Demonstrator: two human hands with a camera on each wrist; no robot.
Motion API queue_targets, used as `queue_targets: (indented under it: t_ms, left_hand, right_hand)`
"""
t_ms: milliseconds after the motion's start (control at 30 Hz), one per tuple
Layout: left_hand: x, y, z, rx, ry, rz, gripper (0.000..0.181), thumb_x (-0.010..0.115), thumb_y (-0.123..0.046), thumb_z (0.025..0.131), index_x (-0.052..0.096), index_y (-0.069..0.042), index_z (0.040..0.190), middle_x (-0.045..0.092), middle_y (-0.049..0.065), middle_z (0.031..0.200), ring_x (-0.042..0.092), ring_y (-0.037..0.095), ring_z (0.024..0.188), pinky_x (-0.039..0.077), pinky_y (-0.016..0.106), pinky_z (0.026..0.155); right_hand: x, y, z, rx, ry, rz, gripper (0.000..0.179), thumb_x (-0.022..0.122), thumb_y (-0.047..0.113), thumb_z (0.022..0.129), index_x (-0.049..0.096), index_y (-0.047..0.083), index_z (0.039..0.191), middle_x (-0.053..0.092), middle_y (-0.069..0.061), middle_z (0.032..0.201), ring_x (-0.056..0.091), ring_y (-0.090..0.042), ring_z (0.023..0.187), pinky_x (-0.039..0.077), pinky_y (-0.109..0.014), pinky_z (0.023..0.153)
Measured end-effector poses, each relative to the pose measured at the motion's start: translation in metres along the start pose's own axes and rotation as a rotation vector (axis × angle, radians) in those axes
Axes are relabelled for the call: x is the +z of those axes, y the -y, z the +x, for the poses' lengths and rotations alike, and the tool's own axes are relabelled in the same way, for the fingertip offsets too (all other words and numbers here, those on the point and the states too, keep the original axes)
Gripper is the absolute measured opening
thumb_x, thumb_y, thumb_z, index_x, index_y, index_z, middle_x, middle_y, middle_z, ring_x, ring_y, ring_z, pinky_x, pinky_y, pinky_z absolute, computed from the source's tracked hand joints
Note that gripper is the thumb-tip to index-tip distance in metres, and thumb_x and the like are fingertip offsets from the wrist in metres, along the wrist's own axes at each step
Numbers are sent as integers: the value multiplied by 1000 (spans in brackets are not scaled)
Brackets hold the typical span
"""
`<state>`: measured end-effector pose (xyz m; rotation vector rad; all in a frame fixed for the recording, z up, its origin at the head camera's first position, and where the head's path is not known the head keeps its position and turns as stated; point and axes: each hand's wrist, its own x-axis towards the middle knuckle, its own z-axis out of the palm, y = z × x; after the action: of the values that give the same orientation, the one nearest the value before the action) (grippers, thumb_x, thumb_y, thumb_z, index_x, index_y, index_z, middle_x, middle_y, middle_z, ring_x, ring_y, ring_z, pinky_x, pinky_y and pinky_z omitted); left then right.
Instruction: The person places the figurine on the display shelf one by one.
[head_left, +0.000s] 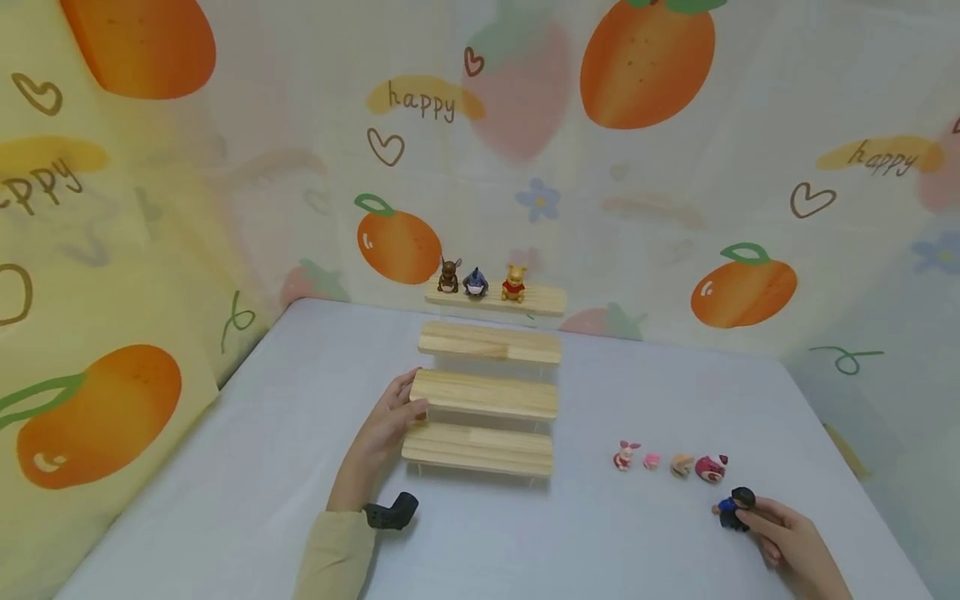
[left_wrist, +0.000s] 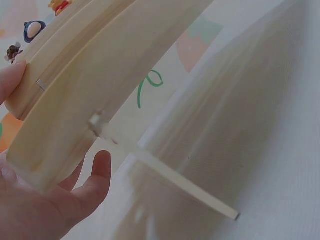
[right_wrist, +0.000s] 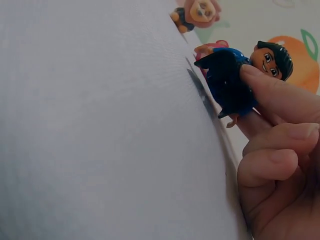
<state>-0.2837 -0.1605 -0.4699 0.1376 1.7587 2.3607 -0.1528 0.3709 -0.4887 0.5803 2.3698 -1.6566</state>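
My right hand (head_left: 791,542) pinches a small toy figure (head_left: 731,508) with dark hair, a blue top and dark lower clothes. In the right wrist view this toy figure (right_wrist: 230,80) is tilted sideways between thumb and fingers, close to the white surface. At the left end of a stepped wooden display shelf (head_left: 483,394), my left hand (head_left: 390,421) holds the second board from the front. Its thumb lies at the near edge. The left wrist view shows that hand (left_wrist: 55,205) about the end of a board (left_wrist: 85,95), beside a pale support leg.
On the top board stand a brown figure (head_left: 448,277), a blue donkey (head_left: 476,283) and a yellow bear (head_left: 513,284). Right of the shelf, a piglet figure (head_left: 624,456), a pink piece (head_left: 651,461), a beige figure (head_left: 681,465) and a magenta figure (head_left: 710,468) form a row.
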Motion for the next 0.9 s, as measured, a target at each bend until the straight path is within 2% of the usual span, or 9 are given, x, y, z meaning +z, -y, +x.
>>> queue_targets:
  t_ms: [167, 233, 333, 400, 500, 600, 767, 833, 900]
  left_hand:
    - [-1, 1, -1, -3, 7, -15, 62, 59, -3, 83, 28, -10, 136, 29, 10, 141, 32, 26, 122, 20, 45, 98]
    - [-1, 1, -1, -3, 15, -15, 62, 58, -4, 83, 28, -9, 137, 29, 10, 141, 31, 27, 122, 20, 45, 98]
    - [-2, 2, 0, 5, 18, -24, 62, 58, -3, 83, 28, -10, 137, 31, 10, 139, 32, 27, 121, 20, 46, 98]
    - [-2, 2, 0, 12, 19, -19, 62, 58, -3, 83, 28, -10, 137, 31, 10, 139, 33, 27, 120, 21, 46, 97]
    - [-3, 2, 0, 11, 21, -23, 62, 58, -3, 82, 28, -9, 137, 31, 11, 139, 34, 27, 119, 23, 45, 96]
    - [-3, 1, -1, 7, 31, -34, 62, 56, -1, 83, 26, -7, 137, 30, 13, 139, 35, 28, 118, 24, 44, 95]
    - [-3, 0, -1, -2, 17, -21, 60, 56, -1, 83, 28, -9, 136, 33, 12, 137, 39, 25, 112, 29, 40, 91]
    - [-3, 0, 0, -3, 12, -18, 60, 57, -1, 83, 29, -8, 135, 34, 12, 136, 41, 24, 108, 31, 39, 88]
    - [-3, 0, 2, -1, 21, -29, 61, 56, 0, 83, 28, -6, 136, 34, 14, 136, 43, 23, 105, 32, 38, 88]
  right_hand:
    - [1, 5, 0, -20, -1, -3, 53, 62, 25, 84, 45, -13, 117, 50, -2, 70, 38, -12, 48, 37, -29, 44]
    - [1, 6, 0, -15, -9, 8, 53, 63, 26, 84, 46, -12, 116, 53, -2, 74, 39, -12, 49, 37, -29, 45]
    - [0, 9, 0, -15, -13, 24, 51, 64, 30, 83, 50, -8, 113, 49, -1, 69, 38, -12, 49, 36, -28, 45]
    - [0, 12, 1, -19, -14, 53, 43, 64, 30, 82, 55, -2, 109, 47, 1, 67, 38, -11, 49, 35, -27, 45]
    - [0, 16, 1, -33, 3, 99, 22, 64, 27, 83, 62, 11, 97, 45, 1, 65, 37, -10, 49, 34, -27, 45]
    - [1, 19, 2, -48, 0, 100, 12, 64, 28, 83, 63, 19, 90, 45, 2, 64, 37, -10, 49, 34, -27, 44]
    - [7, 26, 5, -122, -21, 13, 30, 63, 32, 83, 60, 6, 98, 42, 1, 60, 38, -11, 48, 34, -29, 43]
    - [10, 28, 6, -157, -27, 6, 29, 62, 30, 84, 59, 4, 97, 43, 1, 61, 38, -11, 48, 34, -29, 43]
    - [13, 31, 6, -179, -24, 15, 21, 62, 28, 84, 61, 8, 93, 45, 1, 61, 38, -10, 47, 34, -29, 42]
